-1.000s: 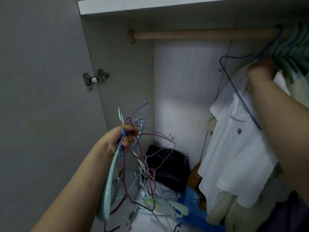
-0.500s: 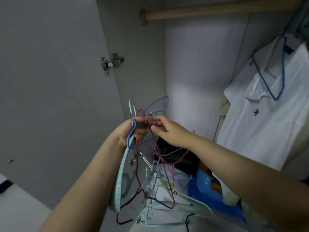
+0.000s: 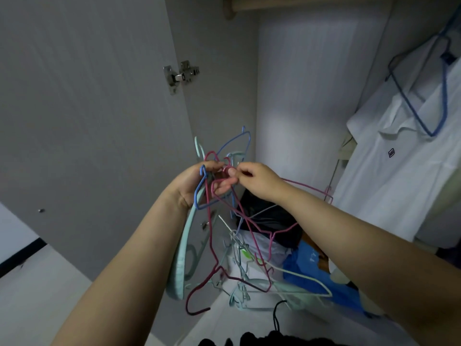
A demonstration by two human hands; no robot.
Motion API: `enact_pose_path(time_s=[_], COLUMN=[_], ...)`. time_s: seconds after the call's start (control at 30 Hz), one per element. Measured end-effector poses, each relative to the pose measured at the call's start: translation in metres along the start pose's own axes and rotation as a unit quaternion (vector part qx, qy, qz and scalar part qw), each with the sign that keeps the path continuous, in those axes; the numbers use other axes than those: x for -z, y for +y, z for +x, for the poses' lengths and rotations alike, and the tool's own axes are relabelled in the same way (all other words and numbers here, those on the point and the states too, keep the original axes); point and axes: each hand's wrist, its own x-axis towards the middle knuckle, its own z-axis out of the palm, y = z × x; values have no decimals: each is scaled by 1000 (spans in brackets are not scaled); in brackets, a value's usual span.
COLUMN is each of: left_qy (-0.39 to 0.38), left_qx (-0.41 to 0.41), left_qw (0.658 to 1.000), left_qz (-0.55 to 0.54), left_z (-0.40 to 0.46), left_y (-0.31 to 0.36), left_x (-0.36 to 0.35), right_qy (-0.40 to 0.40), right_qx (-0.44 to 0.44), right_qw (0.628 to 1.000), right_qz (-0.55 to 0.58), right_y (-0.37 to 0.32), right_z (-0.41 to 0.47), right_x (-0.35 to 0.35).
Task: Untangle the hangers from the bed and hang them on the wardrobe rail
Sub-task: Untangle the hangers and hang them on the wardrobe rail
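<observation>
A: What's changed from half a second ago?
B: Little; the right hand pinches a pink hook at the tangled hangers, closer against the left hand, which grips the bunch.
A: Room?
B: Wardrobe rail bare leftward; blue hanger and white polo shirt hang right.
A: The bunch?
B: Pink, blue, mint wires dangling, interlocked.

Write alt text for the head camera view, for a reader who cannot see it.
A person's left hand grips a tangled bunch of hangers in front of an open wardrobe, while the right hand pinches a pink hook at the top. A wooden rail runs overhead, with a blue hanger and white shirt hanging at right.
</observation>
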Motion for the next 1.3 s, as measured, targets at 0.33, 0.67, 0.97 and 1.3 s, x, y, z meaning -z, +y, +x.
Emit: enact_pose_path(time_s=[0.33,0.67,0.97,1.3], left_qy=[55,25,-76,-58], left_qx=[2,-22,-30,-18], left_qw=[998,999,996,998], left_qz=[17,-1,-26,1], left_z=[-3,-5,-6,-11], left_y=[-4,13,22,21], left_x=[1,15,26,18], right_qy=[54,19,-26,-116], right_qx=[40,77,126,103], right_qw=[997,983,955,919], right_qz=[-39,-164,-266,-361], right_y=[-11,28,75,120], right_z=[-1,-11,-39,-54], right_x=[23,19,4,4])
